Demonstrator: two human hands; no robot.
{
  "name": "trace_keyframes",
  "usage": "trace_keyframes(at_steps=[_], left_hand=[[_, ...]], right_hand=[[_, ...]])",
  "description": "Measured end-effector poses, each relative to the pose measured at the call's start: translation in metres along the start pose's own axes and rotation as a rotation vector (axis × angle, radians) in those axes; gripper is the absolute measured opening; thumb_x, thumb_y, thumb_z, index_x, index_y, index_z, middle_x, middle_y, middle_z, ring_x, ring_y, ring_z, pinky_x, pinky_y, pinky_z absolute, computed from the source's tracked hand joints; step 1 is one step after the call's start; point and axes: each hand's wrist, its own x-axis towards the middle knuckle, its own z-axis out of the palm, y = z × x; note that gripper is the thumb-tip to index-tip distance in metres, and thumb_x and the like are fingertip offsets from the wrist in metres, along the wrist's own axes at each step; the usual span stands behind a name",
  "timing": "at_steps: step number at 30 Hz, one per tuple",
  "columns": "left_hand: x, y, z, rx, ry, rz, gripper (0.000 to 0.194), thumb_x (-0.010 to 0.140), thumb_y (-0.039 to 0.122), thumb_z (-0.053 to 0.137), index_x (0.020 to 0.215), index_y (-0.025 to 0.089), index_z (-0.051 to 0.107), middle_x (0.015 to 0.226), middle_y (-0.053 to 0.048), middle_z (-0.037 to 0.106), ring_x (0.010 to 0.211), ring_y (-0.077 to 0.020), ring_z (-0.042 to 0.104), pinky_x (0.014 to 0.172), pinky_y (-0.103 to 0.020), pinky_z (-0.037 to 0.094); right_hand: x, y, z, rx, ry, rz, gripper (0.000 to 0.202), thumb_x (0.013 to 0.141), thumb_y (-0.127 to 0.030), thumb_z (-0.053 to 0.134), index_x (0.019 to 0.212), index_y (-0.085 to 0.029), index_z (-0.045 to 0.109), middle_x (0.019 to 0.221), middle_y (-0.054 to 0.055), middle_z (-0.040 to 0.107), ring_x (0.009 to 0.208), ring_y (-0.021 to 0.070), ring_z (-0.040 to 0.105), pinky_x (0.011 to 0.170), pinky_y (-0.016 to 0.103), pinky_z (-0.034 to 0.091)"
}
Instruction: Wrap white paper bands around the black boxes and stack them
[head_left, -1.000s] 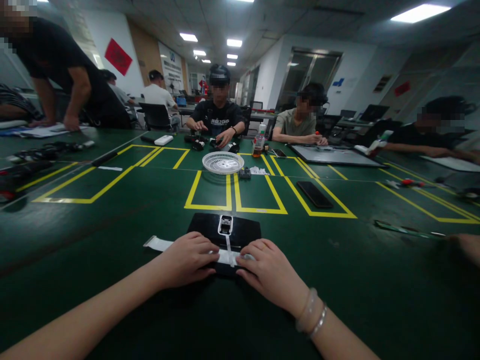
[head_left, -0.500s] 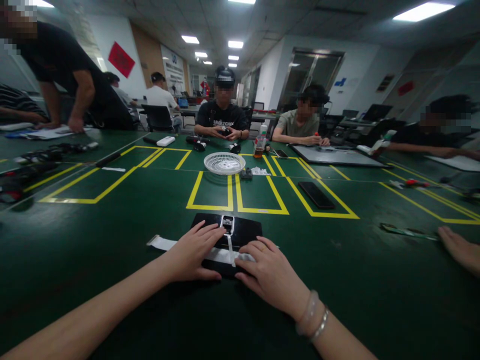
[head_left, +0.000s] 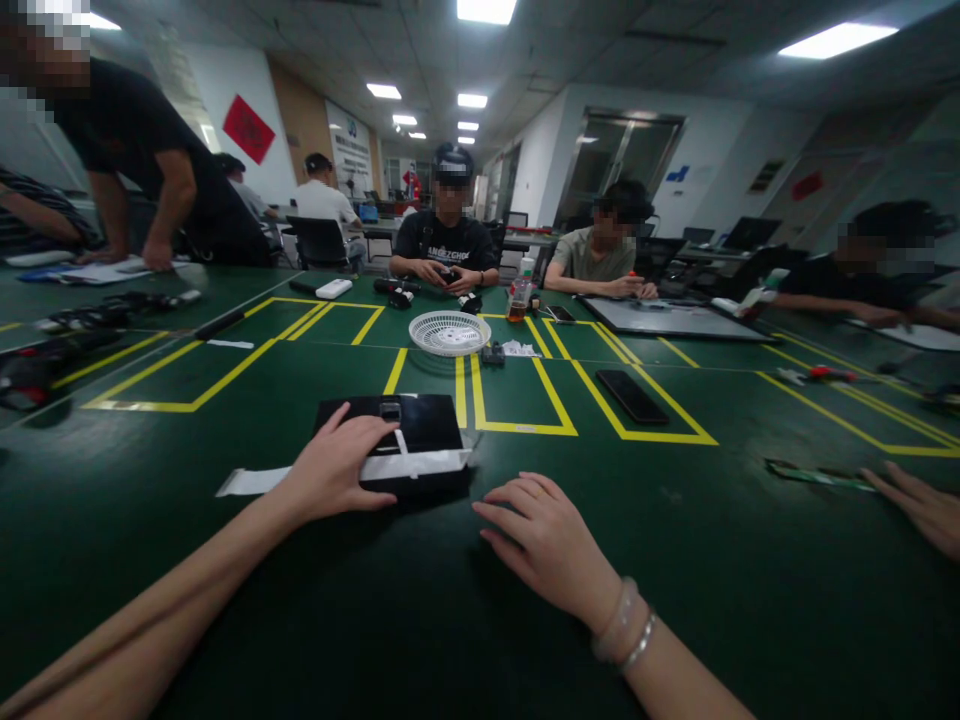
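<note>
A flat black case (head_left: 431, 415) lies on the green table, with a small silver-framed square part (head_left: 391, 411) near its upper edge. Across the case runs a white strip (head_left: 431, 462), and a white end of it (head_left: 255, 482) sticks out on the left, beyond my wrist. My left hand (head_left: 341, 460) grips the left part of the case, its fingers over the top and its thumb along the near side. To the right of the case, my right hand (head_left: 532, 525) is apart from it, holding nothing, with its fingers spread and slightly bent.
Beyond the case stand a white round basket (head_left: 450, 333), a small dark block (head_left: 493, 353) and a bottle (head_left: 518, 298). A black phone (head_left: 631, 396) lies to the right. At the far right, another person's hand (head_left: 919, 505) is near a green strip (head_left: 817, 475). Several people surround the table.
The black case has moved left and slightly away with my left hand on it. My right hand has let go of it and stays to its right.
</note>
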Motion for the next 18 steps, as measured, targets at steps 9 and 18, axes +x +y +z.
trace_keyframes(at_steps=[9, 18], left_hand=[[-0.044, -0.121, -0.034, 0.061, 0.055, -0.778, 0.088, 0.067, 0.083, 0.056, 0.116, 0.010, 0.067, 0.111, -0.022, 0.065, 0.112, -0.0469, 0.054, 0.096, -0.059, 0.030], [-0.110, -0.197, -0.037, -0.133, 0.077, -0.934, 0.066, 0.064, 0.076, 0.063, 0.056, 0.012, 0.051, 0.055, -0.013, 0.057, 0.120, -0.0601, 0.039, 0.082, -0.066, 0.020]], right_hand=[[0.000, 0.006, 0.004, 0.035, -0.029, 0.032, 0.025, 0.094, -0.025, 0.058, 0.118, -0.027, 0.065, 0.112, 0.004, 0.068, 0.104, 0.0224, 0.059, 0.099, 0.046, 0.043], [0.000, 0.003, 0.001, 0.026, -0.045, 0.044, 0.024, 0.094, -0.026, 0.059, 0.116, -0.029, 0.066, 0.110, 0.003, 0.068, 0.104, 0.0211, 0.060, 0.099, 0.044, 0.043]])
